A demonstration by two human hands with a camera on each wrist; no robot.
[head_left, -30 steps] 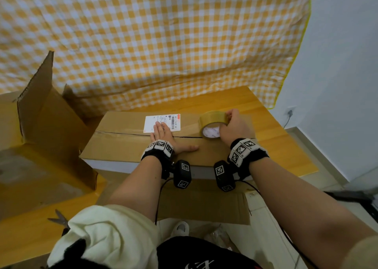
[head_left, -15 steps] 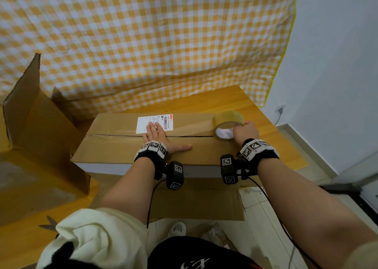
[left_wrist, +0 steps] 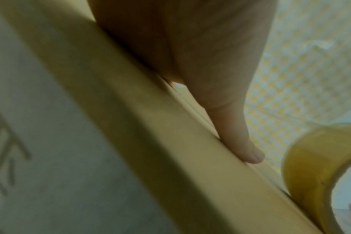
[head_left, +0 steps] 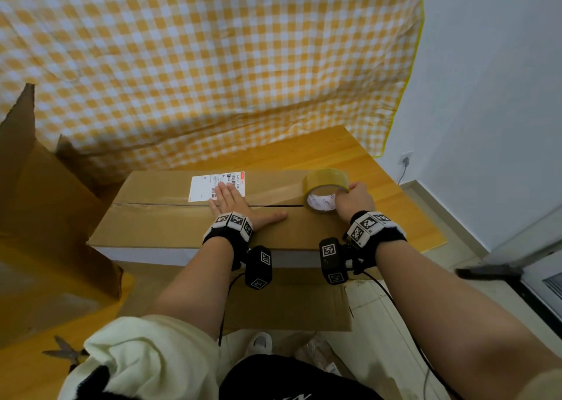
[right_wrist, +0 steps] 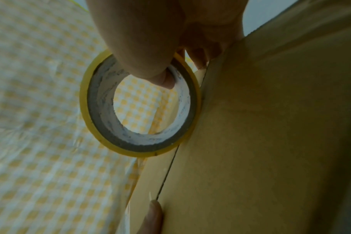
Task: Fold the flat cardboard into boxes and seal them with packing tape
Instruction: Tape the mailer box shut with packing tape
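A long closed cardboard box lies on the wooden table, its two top flaps meeting in a dark seam. A white shipping label is stuck on the far flap. My left hand lies flat on the box top across the seam, thumb stretched out to the right. My right hand grips a roll of tan packing tape standing on edge over the seam near the box's right end, thumb hooked inside the core. A strip of tape runs from the roll towards my left hand.
An open cardboard box with raised flaps stands at the left. Scissors lie on the table's near left edge. A flat cardboard sheet hangs off the table front. A yellow checked cloth covers the wall behind. Bare table shows right of the box.
My right hand has drawn the tape roll to the right along the seam, away from my left hand. The left hand has stayed pressed on the box.
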